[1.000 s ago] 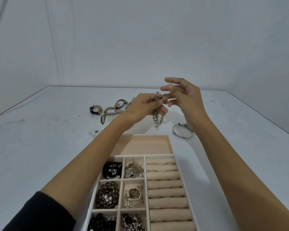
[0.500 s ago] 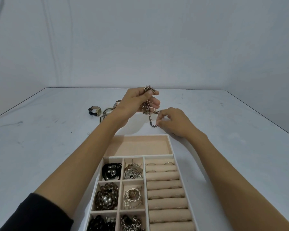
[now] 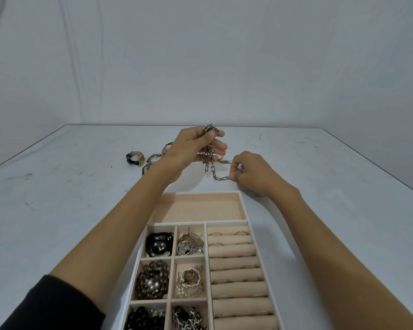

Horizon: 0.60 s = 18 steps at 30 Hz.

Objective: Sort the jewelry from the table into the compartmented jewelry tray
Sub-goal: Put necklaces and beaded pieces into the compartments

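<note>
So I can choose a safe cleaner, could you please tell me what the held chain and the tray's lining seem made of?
The chain looks like metal, silver-grey and fairly shiny; its rigid oblong links catch glints. The tray lining is seemingly matte beige velvet or suede-like fabric, soft with no sheen; exact fabric unclear.

Right hand (image 3: 253, 173) dropped from up beside the left hand (image 3: 193, 148) to table level, now pinching the chain (image 3: 218, 176) at its low end and drawing it right. Chain no longer hangs straight. Bangle (image 3: 254, 193) now mostly covered by the right wrist.
</note>
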Available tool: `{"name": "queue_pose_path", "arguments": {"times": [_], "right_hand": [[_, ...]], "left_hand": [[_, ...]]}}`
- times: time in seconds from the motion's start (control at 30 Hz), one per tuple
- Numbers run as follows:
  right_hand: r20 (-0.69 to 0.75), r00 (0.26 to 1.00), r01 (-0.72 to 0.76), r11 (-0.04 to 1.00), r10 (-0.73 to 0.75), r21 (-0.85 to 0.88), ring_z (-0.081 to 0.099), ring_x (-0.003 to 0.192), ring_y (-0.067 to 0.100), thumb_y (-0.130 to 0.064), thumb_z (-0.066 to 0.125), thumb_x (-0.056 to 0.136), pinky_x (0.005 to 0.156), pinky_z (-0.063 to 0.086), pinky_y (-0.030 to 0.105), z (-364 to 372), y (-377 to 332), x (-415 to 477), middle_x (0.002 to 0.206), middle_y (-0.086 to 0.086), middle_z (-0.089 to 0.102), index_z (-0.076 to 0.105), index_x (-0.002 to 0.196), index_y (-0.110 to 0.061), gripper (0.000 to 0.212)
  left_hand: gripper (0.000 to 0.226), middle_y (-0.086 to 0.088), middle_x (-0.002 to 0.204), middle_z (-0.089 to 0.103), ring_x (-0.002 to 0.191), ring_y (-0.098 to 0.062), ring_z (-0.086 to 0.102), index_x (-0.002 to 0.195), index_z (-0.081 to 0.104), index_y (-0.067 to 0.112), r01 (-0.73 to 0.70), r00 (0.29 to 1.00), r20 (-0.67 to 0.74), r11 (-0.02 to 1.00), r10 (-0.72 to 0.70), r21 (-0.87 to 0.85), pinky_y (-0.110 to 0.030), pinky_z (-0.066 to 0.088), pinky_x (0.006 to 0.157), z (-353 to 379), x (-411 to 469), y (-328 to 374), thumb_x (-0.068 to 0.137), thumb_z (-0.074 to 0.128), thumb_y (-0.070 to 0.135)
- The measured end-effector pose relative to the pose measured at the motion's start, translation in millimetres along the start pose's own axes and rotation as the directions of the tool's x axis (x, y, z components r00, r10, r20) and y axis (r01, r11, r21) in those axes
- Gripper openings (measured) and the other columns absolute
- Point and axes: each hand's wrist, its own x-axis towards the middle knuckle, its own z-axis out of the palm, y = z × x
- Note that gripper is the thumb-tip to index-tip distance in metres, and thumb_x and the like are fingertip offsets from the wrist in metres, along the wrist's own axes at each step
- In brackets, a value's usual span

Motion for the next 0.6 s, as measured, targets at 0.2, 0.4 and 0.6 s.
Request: {"name": "queue_pose_path", "arguments": {"times": [0.2, 0.4, 0.6], "right_hand": [[-0.089, 0.995, -0.028, 0.964, 0.054, 0.263, 0.053, 0.087, 0.020, -0.007, 0.051, 0.093, 0.069, 0.042, 0.022, -4.0, -7.2, -0.7, 0.093, 0.001, 0.061, 0.053, 0.086, -0.015, 0.011], [-0.166, 0.972, -0.014, 0.753, 0.164, 0.658, 0.061, 0.058, 0.010, 0.000, 0.048, 0.094, 0.065, 0.048, 0.023, -13.8, -15.1, 0.9, 0.067, 0.003, 0.066, 0.056, 0.091, -0.011, 0.013], [-0.025, 0.994, -0.092, 0.934, 0.107, 0.346, 0.054, 0.060, 0.010, -0.021, 0.070, 0.085, 0.066, 0.048, 0.026, -7.9, -12.1, -1.5, 0.064, -0.003, 0.054, 0.066, 0.099, -0.013, 0.017]], "left_hand": [[0.025, -0.017, 0.100, 0.069, 0.094, -0.028, 0.067, 0.113, 0.061, 0.003, 0.009, 1.000, -0.021, 1.000, -0.009, -0.013, -0.040, 0.057, 0.087, -5.4, 1.4, -3.4, 0.101, 0.046, 0.019], [0.024, -0.010, 0.101, 0.070, 0.091, -0.017, 0.067, 0.113, 0.062, 0.007, 0.063, 0.998, -0.012, 0.997, -0.062, 0.054, -0.026, 0.057, 0.078, -12.8, 0.0, -12.0, 0.101, 0.045, 0.019], [0.024, -0.007, 0.101, 0.070, 0.097, -0.018, 0.066, 0.113, 0.064, 0.009, 0.107, 0.994, -0.040, 0.992, -0.104, 0.072, -0.029, 0.055, 0.082, -21.3, -0.1, -21.2, 0.101, 0.047, 0.020]]}}
